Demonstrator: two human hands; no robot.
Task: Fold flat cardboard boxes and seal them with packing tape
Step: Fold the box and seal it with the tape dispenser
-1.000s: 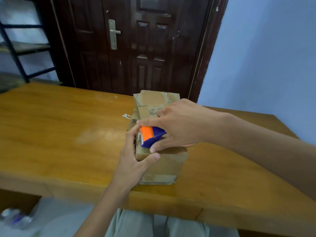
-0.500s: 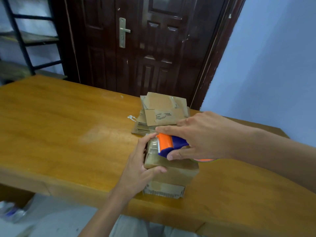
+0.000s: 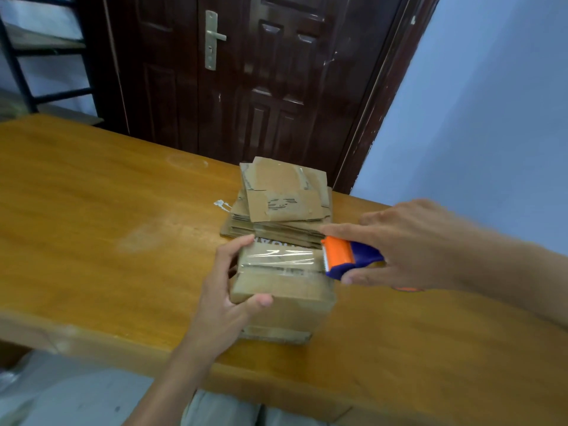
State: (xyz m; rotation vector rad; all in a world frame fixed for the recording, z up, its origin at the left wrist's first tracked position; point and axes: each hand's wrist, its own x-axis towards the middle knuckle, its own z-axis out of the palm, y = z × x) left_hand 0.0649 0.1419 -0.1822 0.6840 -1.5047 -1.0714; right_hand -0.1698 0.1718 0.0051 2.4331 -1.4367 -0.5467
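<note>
Cardboard box (image 3: pixel 285 290) sits folded on wooden table (image 3: pixel 92 229), left hand (image 3: pixel 224 290) gripping its left end, thumb curled over the near top edge and fingers over the far edge. Right hand (image 3: pixel 408 247) curls around orange-and-blue tape dispenser (image 3: pixel 347 256) at the box's right top edge; clear tape strip (image 3: pixel 281 258) runs from dispenser toward left-hand fingers. Flat cardboard stack (image 3: pixel 282 204) lies just beyond both hands.
</note>
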